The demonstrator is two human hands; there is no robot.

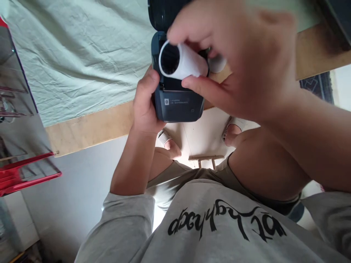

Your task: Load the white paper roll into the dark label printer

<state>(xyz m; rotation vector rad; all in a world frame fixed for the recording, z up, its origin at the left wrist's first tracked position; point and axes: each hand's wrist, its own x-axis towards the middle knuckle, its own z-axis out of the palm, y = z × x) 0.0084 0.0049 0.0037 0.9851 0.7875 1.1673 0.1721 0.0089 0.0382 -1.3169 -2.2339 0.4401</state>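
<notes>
My left hand [149, 98] is wrapped around the side of a small dark label printer [179, 106] and holds it up near the table's edge. The printer's black lid [161, 14] stands open at the far side. Between the thumb and fingers of my right hand [241, 62] is a white paper roll [193, 62], tilted over the printer's open compartment. Its hollow dark end faces left. Part of the compartment is hidden behind the roll and my right hand, which is slightly blurred.
A pale green cloth [95, 54] covers the table, with a bare wooden edge [90, 124] along the front. A red plastic stool or rack [30, 171] is at the left. A dark object [334, 22] lies at the top right. My legs and sandals show below.
</notes>
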